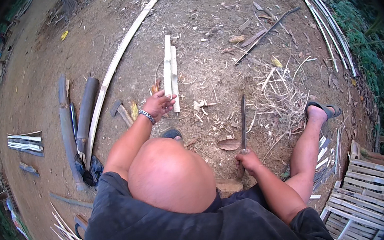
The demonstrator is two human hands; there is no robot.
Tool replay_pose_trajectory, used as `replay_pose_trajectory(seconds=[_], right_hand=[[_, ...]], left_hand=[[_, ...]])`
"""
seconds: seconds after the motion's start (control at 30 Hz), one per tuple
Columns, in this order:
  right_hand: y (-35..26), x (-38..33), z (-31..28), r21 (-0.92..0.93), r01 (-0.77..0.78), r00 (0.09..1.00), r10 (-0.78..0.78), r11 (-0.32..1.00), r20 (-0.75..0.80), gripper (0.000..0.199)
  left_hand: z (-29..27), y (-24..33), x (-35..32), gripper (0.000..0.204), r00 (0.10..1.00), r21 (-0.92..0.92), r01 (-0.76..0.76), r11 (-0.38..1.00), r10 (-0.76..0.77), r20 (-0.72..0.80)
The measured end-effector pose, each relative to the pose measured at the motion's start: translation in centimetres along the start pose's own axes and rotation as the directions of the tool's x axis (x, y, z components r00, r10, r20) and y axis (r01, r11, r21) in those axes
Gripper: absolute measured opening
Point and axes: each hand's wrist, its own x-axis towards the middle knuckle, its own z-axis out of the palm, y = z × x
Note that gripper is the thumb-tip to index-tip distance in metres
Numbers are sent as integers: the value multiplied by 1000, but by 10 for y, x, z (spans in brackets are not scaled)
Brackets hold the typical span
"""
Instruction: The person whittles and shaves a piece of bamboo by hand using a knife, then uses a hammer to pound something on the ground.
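Observation:
My left hand (158, 106), with a chain bracelet at its wrist, has its fingers closed around the near end of a pale split bamboo strip (168, 64). A second bamboo piece (175, 77) lies close along its right side, partly covered by it. In my right hand (249, 161) is a machete (243, 121), gripped by its handle, with the dark blade pointing away from me. Under the blade the ground carries shavings and a brown dry leaf (228, 144). A wooden block (228, 186) sits between my legs, near the machete's handle.
Left of my knee lie a hammer-like tool (121, 112), dark bamboo poles (87, 112) and a long curved strip (119, 52). A heap of shavings (280, 94) lies by my right foot. A slatted bamboo rack (368, 190) stands at lower right; bundled strips (26, 143) lie far left.

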Motion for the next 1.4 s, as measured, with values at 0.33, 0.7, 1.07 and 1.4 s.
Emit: replay_pose_trajectory(seconds=[0.33, 0.7, 1.07, 1.4], right_hand=[[22, 15, 0, -40, 75, 997, -76, 996, -23, 10], [22, 15, 5, -84, 68, 992, -77, 994, -98, 16], [24, 19, 0, -114, 34, 995, -44, 993, -93, 15], [43, 31, -2, -478, 77, 962, -192, 875, -196, 42]], left_hand=[[90, 15, -29, 39, 827, 203, -134, 970, -4, 562], [90, 17, -29, 79, 819, 10, -355, 935, 306, 485], [102, 52, -35, 52, 806, -170, -348, 922, 387, 448], [114, 14, -20, 45, 873, 269, -393, 879, 264, 410]])
